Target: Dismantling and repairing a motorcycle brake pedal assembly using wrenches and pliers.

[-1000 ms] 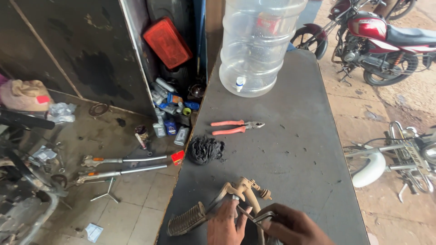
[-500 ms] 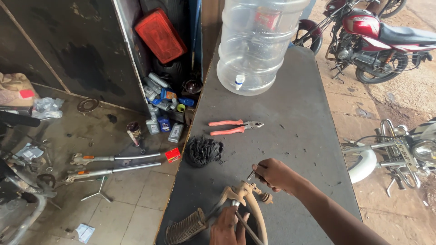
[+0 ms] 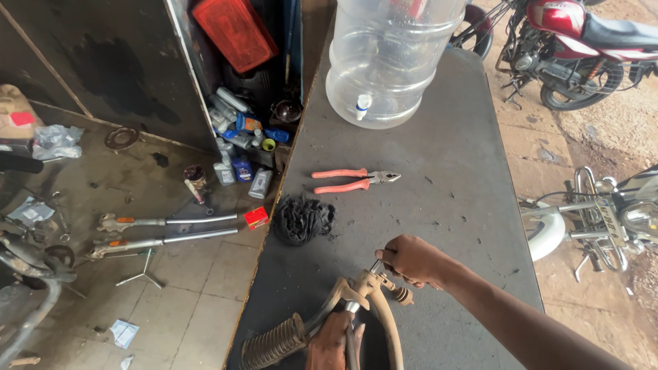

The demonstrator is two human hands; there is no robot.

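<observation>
Since the earlier frames, right hand point(image 3: 410, 261) had come off the low grip beside the left and moved up to the top of the rusty foot-peg bracket point(image 3: 363, 301), and the view had dropped nearer the bench. Right hand's fingers were closed in a pinch on a small metal pin or bolt standing at the bracket's upper knuckle; whether it was gripped tight or only steadied could not be told. Left hand point(image 3: 334, 342) sat at the bottom edge of the view, fingers wrapped around the bracket's lower arm, partly cut off. Bracket lay on the grey workbench point(image 3: 439, 171) near its front edge, ribbed rubber peg point(image 3: 273, 346) pointing left. Judgement: part looked like stiff, fairly heavy steel, rusty and greasy, so likely slick; the curved arm gave the surest hold, the rubber peg a second one. Black greasy rag point(image 3: 301, 219) lay just behind it, orange-handled pliers point(image 3: 353, 179) further back, a clear water jug point(image 3: 391, 58) at the far end. Two fork tubes point(image 3: 164, 233) lay on the floor to the left.
</observation>
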